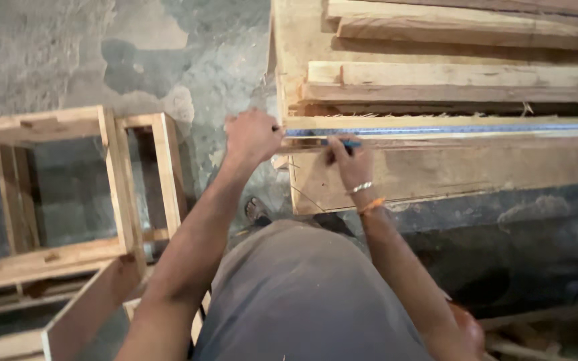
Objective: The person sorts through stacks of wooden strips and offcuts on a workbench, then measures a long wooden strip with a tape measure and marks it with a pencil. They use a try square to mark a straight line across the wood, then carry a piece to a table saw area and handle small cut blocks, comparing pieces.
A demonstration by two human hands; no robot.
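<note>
My left hand is closed on the near end of a blue measuring tape, which runs to the right along a narrow wooden strip. My right hand grips a blue pencil with its tip against the strip's lower edge, just right of the tape's end. The strip lies on a stack of wooden planks. Metal and orange bangles circle my right wrist.
More planks are stacked behind the strip. A wooden frame stands on the grey concrete floor to the left. My sandalled foot shows below the stack. Wood scraps lie at lower right.
</note>
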